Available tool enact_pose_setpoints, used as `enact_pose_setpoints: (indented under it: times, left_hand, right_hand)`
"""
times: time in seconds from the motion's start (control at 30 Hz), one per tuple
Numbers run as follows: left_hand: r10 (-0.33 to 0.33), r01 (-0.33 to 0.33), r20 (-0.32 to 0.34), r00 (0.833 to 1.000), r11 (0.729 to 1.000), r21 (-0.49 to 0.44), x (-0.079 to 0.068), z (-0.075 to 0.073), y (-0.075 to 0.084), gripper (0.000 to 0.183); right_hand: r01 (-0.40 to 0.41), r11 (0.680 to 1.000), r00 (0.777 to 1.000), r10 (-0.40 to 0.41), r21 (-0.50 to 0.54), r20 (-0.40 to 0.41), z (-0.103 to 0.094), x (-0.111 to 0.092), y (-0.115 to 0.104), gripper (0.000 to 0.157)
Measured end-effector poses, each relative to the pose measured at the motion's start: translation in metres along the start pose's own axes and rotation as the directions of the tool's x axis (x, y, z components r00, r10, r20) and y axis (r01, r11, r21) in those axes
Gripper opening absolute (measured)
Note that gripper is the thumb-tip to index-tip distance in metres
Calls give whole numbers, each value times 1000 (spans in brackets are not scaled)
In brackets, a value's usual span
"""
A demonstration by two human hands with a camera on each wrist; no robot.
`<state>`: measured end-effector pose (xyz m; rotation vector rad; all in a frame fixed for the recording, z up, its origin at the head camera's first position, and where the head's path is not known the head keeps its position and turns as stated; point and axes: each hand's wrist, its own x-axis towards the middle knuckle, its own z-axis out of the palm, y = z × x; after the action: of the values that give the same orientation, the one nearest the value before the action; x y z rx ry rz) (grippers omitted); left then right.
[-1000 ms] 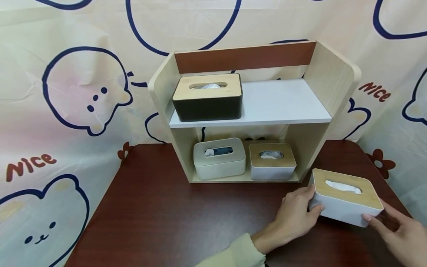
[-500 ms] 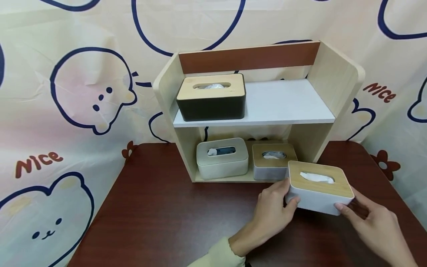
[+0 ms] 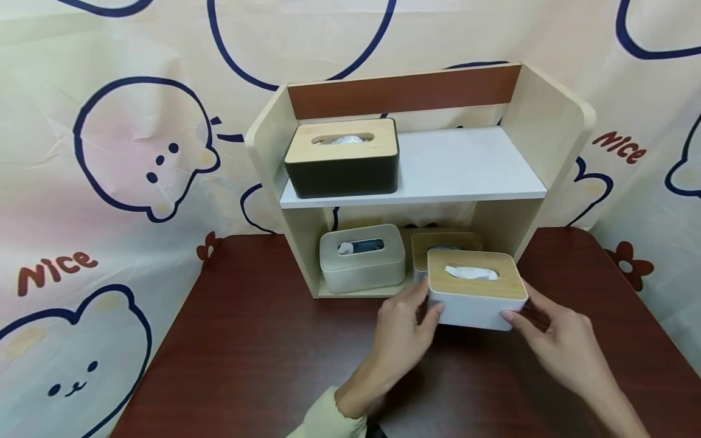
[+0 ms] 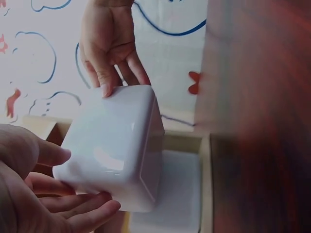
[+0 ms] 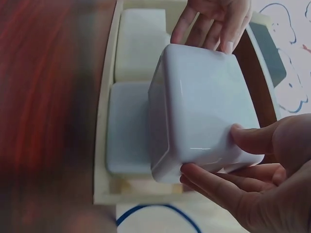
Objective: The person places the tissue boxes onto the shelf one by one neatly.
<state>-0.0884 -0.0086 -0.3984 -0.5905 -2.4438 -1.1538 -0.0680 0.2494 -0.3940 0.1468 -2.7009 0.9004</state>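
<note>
Both hands hold a white tissue box with a wood-coloured lid and a tissue in its oval slot. The left hand grips its left end, thumb on the front face. At the opposite end, the right hand pinches it between thumb and fingers. Both wrist views show the box's smooth white side. In the head view it overlaps a second white, wood-lidded tissue box on the lower shelf. Left of that one sits a cream tissue box.
A two-tier shelf unit stands at the back of the dark brown table. On its white upper shelf, a black tissue box with a wood lid sits at the left. A patterned cloth hangs behind.
Both hands have carried the white tissue box leftward and slightly up, from the table's right side to in front of the lower shelf's right half. The box has turned straighter to the shelf.
</note>
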Motion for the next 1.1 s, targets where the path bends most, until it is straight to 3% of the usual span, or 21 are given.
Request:
enact_pose_setpoints:
  times: [0.2,0.53,0.87,1.1]
  left_hand:
    - [-59,56,-32,998,995,-82,1,-21,-4,49]
    - [-114,93,-111,987,979,-180,8,-40,-7,54]
    - [-116,77,-127,985,958,-276,13,-55,-9,53]
    - [-101,56,-125,987,947,-318,12,-61,-5,52]
  right_hand:
    - [37,999,999,-37,25,1,3,10,-23,69]
    - [103,988,994,-98,112,-51,15,28,-48,67]
    - [124,981,992,-118,152,-43,3,37,-57,67]
    - [136,980,987,-123,144,-101,-4,31,-61,69]
